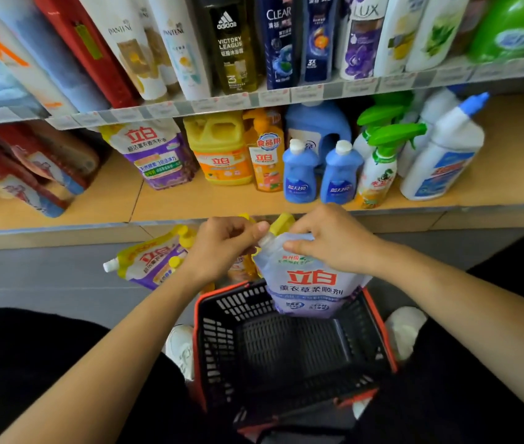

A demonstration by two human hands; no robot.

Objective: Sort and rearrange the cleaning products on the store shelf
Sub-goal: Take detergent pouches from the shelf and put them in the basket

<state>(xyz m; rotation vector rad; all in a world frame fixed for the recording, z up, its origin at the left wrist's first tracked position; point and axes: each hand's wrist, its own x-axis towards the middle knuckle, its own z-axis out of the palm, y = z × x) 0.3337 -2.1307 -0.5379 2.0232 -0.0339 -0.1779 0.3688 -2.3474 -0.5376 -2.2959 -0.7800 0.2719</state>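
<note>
Here, one flat tan wooden shelf [494,174] carries rigid plastic jugs and bottles. Below it, on the grey floor, sits one black lattice-walled plastic basket [286,347] with a red rim. A soft, glossy lavender pouch [310,283] hangs over the basket's far edge. A second pouch [151,261], purple and yellow, lies flat on the floor to its left. Two small blue bottles [299,174] with white caps stand side by side on the shelf. Both hands clamp the lavender pouch: the left hand [222,248] pinches its white spout cap and the right hand [328,241] grips its top edge.
</note>
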